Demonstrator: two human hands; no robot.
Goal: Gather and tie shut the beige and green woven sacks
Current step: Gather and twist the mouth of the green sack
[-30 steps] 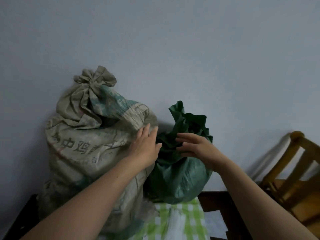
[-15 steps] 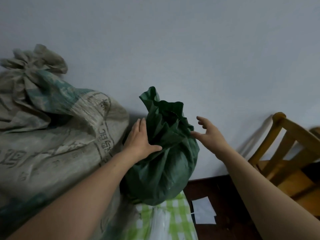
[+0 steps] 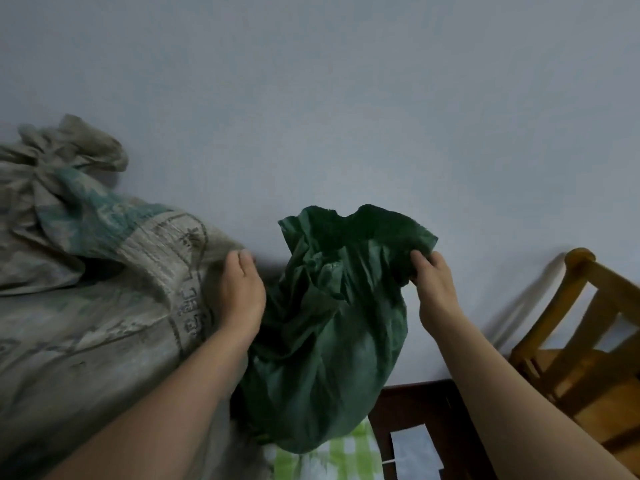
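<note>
A large beige woven sack (image 3: 86,306) with printed characters fills the left side, its neck knotted at the top left. A smaller green woven sack (image 3: 325,341) leans against the wall beside it, its mouth loose and open at the top. My left hand (image 3: 242,292) lies with straight fingers between the two sacks, against the beige sack's edge. My right hand (image 3: 433,282) grips the right side of the green sack's gathered mouth.
A wooden chair (image 3: 585,344) stands at the right, close to the wall (image 3: 346,98). Under the green sack lies a green-and-white checked bag (image 3: 332,459). Sheets of white paper (image 3: 415,452) lie on the dark floor (image 3: 415,403).
My right hand went from open beside the green sack to gripping its mouth. My left hand slid off the green sack's front toward the beige sack. The green sack's mouth has spread wider.
</note>
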